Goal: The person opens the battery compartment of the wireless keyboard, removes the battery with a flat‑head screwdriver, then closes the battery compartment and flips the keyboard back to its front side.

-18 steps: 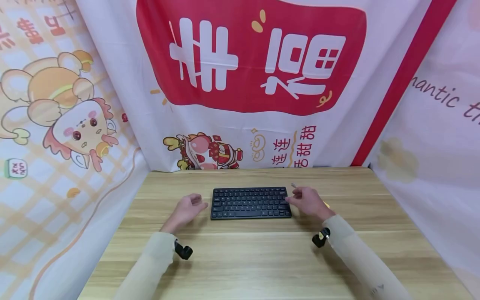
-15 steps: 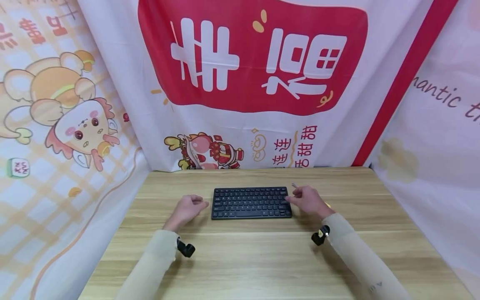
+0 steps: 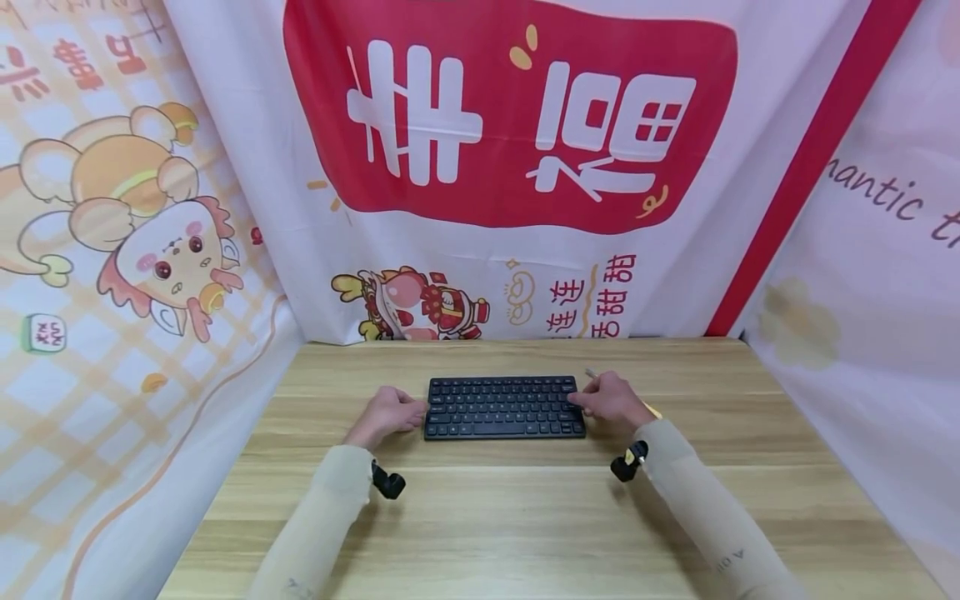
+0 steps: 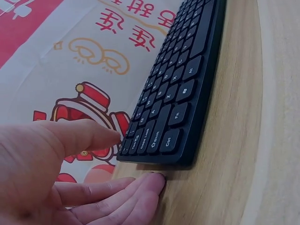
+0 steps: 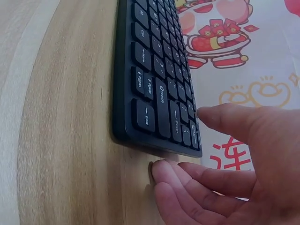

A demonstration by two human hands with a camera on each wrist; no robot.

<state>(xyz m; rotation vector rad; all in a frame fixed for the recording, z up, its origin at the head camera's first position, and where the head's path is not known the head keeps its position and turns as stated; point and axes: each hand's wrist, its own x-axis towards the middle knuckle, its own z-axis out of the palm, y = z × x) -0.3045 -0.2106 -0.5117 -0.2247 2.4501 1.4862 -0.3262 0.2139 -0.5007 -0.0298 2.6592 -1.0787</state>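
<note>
A black keyboard (image 3: 504, 408) lies on the wooden table, its short ends facing left and right. At its left end is my left hand (image 3: 387, 412); in the left wrist view the thumb (image 4: 96, 136) reaches the end's edge, while the other fingers (image 4: 145, 192) lie low beside it, a small gap showing. My right hand (image 3: 611, 400) is at the right end. Its thumb (image 5: 225, 117) extends over the edge keys and the bent fingers (image 5: 173, 183) stay low beside the end, apart from it. Whether either thumb presses the keyboard I cannot tell.
Beyond the right hand lies a thin object with a grey tip (image 3: 591, 373) and a yellow part (image 3: 654, 410), mostly hidden. A printed cloth (image 3: 510, 275) hangs at the table's back edge, with more cloth on both sides.
My left hand has moved right, up to the keyboard's left end. The right hand has stayed at the right end, with only a slight shift. The keyboard lies where it was.
</note>
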